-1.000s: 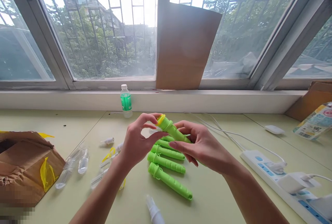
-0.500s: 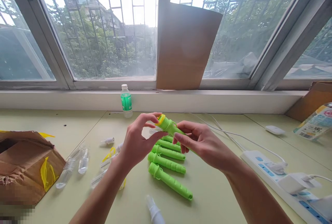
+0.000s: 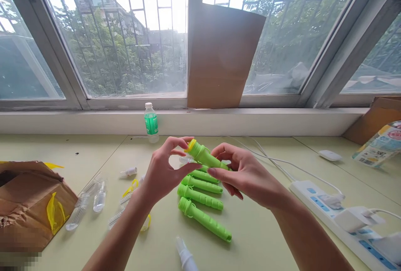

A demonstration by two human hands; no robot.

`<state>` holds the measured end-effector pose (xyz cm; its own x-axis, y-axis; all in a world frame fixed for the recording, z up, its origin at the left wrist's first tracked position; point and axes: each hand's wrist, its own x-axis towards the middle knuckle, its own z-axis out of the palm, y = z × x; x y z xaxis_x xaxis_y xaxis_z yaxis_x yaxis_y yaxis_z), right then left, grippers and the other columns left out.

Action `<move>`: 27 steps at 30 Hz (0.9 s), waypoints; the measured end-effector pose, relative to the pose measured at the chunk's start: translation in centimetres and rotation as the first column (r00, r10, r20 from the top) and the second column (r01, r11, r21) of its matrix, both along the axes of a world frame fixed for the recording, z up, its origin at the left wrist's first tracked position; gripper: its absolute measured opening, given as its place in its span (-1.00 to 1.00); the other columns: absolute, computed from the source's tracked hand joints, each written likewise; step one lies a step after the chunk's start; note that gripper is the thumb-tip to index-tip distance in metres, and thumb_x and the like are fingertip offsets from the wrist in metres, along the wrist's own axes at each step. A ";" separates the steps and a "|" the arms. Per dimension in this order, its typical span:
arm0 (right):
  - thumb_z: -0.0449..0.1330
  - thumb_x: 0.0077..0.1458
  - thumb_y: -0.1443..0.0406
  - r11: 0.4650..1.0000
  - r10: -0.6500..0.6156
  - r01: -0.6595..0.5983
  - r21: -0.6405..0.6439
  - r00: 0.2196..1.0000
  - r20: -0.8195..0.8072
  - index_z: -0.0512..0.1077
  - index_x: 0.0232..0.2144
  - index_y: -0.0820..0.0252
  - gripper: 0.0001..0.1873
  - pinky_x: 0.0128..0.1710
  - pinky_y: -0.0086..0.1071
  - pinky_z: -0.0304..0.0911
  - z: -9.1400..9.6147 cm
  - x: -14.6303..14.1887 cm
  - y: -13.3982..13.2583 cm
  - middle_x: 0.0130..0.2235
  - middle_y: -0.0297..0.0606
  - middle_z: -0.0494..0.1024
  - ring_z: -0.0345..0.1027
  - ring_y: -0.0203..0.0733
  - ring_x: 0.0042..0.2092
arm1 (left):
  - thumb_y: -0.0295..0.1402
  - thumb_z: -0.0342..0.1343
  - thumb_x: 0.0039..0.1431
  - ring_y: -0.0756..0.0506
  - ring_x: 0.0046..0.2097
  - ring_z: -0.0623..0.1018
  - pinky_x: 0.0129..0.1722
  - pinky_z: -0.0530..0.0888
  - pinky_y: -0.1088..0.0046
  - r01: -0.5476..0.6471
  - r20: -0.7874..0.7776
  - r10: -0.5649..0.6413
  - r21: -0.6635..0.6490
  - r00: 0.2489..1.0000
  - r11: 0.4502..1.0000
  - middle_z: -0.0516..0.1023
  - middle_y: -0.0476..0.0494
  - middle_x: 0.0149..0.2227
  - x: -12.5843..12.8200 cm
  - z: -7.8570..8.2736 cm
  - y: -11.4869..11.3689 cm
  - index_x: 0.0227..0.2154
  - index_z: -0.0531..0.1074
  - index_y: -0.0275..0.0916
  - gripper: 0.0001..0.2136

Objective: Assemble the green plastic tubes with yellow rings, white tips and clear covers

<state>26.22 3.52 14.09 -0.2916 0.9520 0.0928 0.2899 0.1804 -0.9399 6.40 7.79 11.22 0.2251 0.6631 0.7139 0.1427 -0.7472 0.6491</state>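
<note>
Both hands hold one green ribbed plastic tube [image 3: 205, 157] above the pale green table [image 3: 266, 237]. My right hand [image 3: 247, 175] wraps its body. My left hand [image 3: 164, 172] pinches the yellow ring [image 3: 190, 145] at the tube's upper end. Below the hands, several more green tubes [image 3: 203, 216] lie side by side on the table.
Clear ribbed plastic pieces [image 3: 100, 195] and yellow rings [image 3: 131, 187] lie to the left, beside an open cardboard box [image 3: 28, 204]. A small white nozzle [image 3: 129, 172] and a white piece [image 3: 185, 256] lie nearby. A green-labelled bottle [image 3: 151, 122] stands by the sill. A power strip [image 3: 341, 221] with cables runs at right.
The hands and the held tube have barely shifted; my right fingers have re-gripped the tube's body slightly. The tubes on the table have not moved.
</note>
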 end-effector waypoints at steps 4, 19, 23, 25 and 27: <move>0.24 0.05 0.10 1.000 -0.006 0.006 -0.015 1.000 -0.009 0.35 -0.27 0.15 -0.70 -0.67 -0.50 0.16 -0.1 0.1 0.3 -0.38 -0.33 0.44 0.29 -0.36 -0.56 | -0.40 0.31 -0.05 -0.09 -0.08 0.54 -0.13 0.56 0.30 -0.030 -0.010 0.030 0.019 0.999 0.999 0.54 -0.13 -0.08 0.1 0.0 -0.1 -0.29 0.31 -0.18 -0.70; 0.08 0.18 0.04 0.998 -0.007 0.004 0.064 0.999 0.046 0.41 -0.16 0.14 -0.65 -0.59 -0.47 0.13 -0.2 -0.2 0.5 -0.35 -0.30 0.48 0.21 -0.37 -0.54 | -0.39 0.27 0.00 -0.06 -0.19 0.57 -0.19 0.58 0.31 -0.129 -0.022 0.132 0.091 0.991 0.987 0.57 -0.10 -0.12 -0.1 0.2 0.0 -0.33 0.34 -0.19 -0.78; 0.17 0.10 0.04 0.974 -0.139 0.116 0.192 0.984 0.114 0.40 -0.19 0.11 -0.67 -0.64 -0.49 0.06 -0.3 -0.7 0.2 -0.36 -0.34 0.41 0.09 -0.41 -0.57 | -0.38 0.26 0.02 -0.09 -0.15 0.57 -0.21 0.59 0.28 -0.144 -0.006 0.145 0.076 0.989 0.987 0.57 -0.14 -0.10 -0.1 0.4 0.0 -0.31 0.32 -0.19 -0.78; 0.23 0.04 0.05 0.970 -0.147 0.125 0.208 0.984 0.096 0.36 -0.21 0.11 -0.66 -0.65 -0.51 0.04 -0.3 -0.8 0.1 -0.31 -0.34 0.39 0.10 -0.42 -0.57 | -0.39 0.27 0.01 -0.11 -0.10 0.56 -0.19 0.59 0.25 -0.129 -0.018 0.131 0.077 0.991 0.989 0.55 -0.16 -0.06 -0.2 0.6 -0.1 -0.31 0.31 -0.18 -0.76; 0.25 0.03 0.09 0.970 -0.138 0.118 0.213 0.987 0.080 0.33 -0.24 0.10 -0.69 -0.67 -0.52 0.01 -0.3 -0.9 -0.1 -0.29 -0.35 0.39 0.09 -0.43 -0.57 | -0.40 0.28 -0.01 -0.12 -0.07 0.55 -0.18 0.58 0.25 -0.117 -0.031 0.120 0.081 0.992 0.990 0.53 -0.17 -0.04 -0.3 0.7 -0.1 -0.30 0.30 -0.18 -0.74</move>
